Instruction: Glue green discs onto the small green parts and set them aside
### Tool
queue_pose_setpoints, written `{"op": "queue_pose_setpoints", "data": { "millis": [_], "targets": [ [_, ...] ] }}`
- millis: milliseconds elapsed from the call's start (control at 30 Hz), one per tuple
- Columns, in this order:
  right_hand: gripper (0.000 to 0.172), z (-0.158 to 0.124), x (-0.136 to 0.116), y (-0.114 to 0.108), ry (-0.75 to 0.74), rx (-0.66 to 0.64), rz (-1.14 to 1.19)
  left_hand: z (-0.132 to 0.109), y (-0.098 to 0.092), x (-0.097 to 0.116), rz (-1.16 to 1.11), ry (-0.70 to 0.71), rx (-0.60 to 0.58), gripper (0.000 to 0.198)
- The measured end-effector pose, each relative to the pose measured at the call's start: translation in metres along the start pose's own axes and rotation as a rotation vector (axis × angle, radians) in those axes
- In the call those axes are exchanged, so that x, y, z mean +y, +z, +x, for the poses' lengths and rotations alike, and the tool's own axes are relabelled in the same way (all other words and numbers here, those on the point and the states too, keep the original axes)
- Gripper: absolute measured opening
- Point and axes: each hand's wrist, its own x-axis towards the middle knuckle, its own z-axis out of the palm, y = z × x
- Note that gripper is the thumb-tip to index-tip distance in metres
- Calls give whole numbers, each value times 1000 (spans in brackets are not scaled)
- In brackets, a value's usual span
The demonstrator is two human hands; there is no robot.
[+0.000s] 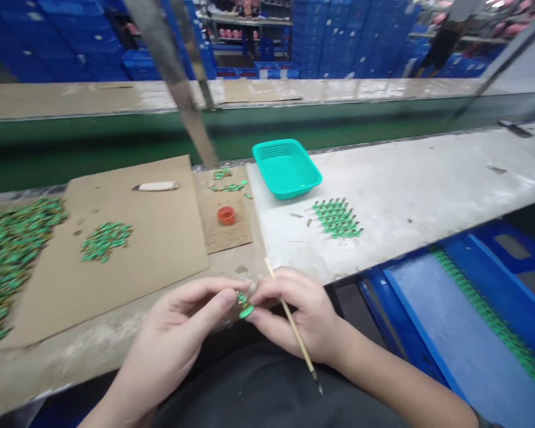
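Over the table's front edge, a small green and brown figurine point(243, 304) with a round green base sits between the fingertips of both hands. My left hand point(173, 333) pinches it between thumb and index finger. My right hand point(298, 312) has its thumb and fingertips at the figurine's other side, and it also grips a thin paintbrush point(298, 336). The brush slants across the right hand, with its dark bristles pointing down toward my lap. Fingers partly cover the figurine, so its fine shape is unclear.
On the left are a cardboard sheet point(160, 220), a small pile of green pieces point(107, 241), a large heap point(18, 255) and a white-handled tool point(156, 186). A red cup point(226, 216), a turquoise tray point(288, 169) and standing rows of green figurines point(337, 218) lie beyond. Blue crates point(463, 321) stand at right.
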Motion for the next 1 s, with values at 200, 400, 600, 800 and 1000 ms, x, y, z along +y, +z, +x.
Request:
{"op": "queue_pose_setpoints", "data": {
  "millis": [200,400,600,800,1000],
  "targets": [
    [23,-26,10,-49,259,40,18,49,9,1,454,128,20,61],
    [44,-71,-2,-122,500,120,-75,118,88,21,675,576,-256,47],
    [73,-93,-5,-151,619,287,-178,166,137,11,787,729,-338,38],
    [78,-90,-3,-168,554,280,-243,174,145,6,825,770,-294,40],
    [65,-68,-4,-151,672,134,-191,130,140,25,736,690,-245,44]
  ]
}}
